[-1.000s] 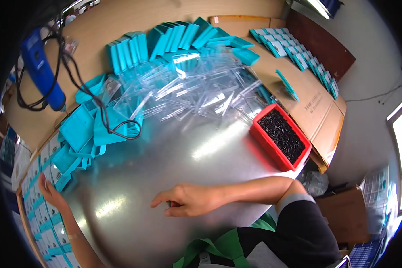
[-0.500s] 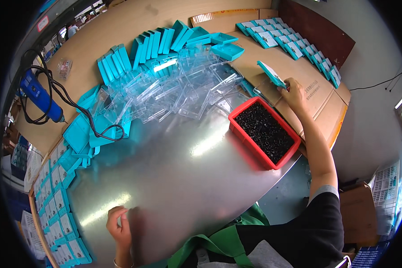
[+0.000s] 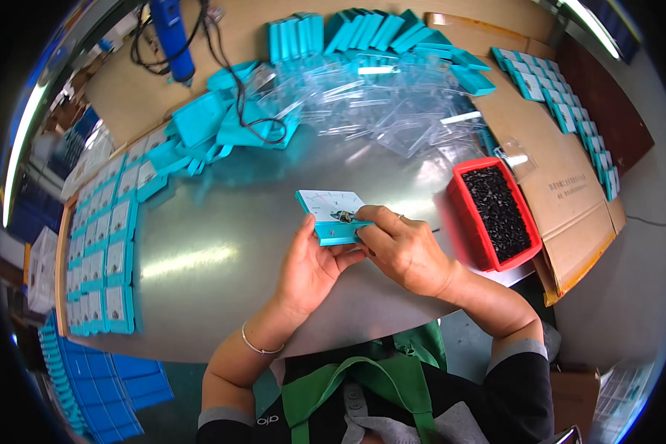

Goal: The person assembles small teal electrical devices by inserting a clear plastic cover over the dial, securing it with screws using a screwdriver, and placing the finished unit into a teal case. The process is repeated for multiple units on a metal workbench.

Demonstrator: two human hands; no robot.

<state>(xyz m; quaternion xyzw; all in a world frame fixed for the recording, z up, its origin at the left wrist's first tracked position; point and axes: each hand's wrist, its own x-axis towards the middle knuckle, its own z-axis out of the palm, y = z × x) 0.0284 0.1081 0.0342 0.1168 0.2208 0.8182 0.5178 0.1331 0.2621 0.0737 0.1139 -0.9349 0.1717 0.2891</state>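
A shallow teal case (image 3: 333, 203) with a white printed card on its face is held over the middle of the metal table. My left hand (image 3: 307, 270) grips it from below and the left, thumb on the near-left edge. At its right end my right hand (image 3: 414, 255) is closed, fingertips on the face and near edge. A small dark detail shows beside those fingertips, too small to name. To the right stands a red tub (image 3: 472, 233) filled with small black pieces (image 3: 499, 214).
Clear plastic covers (image 3: 392, 111) lie heaped behind, before stacked teal trays (image 3: 366, 29). Rows of carded teal cases stand at the left (image 3: 116, 255) and on cardboard (image 3: 570, 189) at the far right (image 3: 562, 92). A blue power screwdriver (image 3: 172, 37) hangs with its cable at the upper left.
My right hand has brought the teal case from over the cardboard at the right to the middle. My left hand has come up from the lower left and taken hold. The view has shifted.
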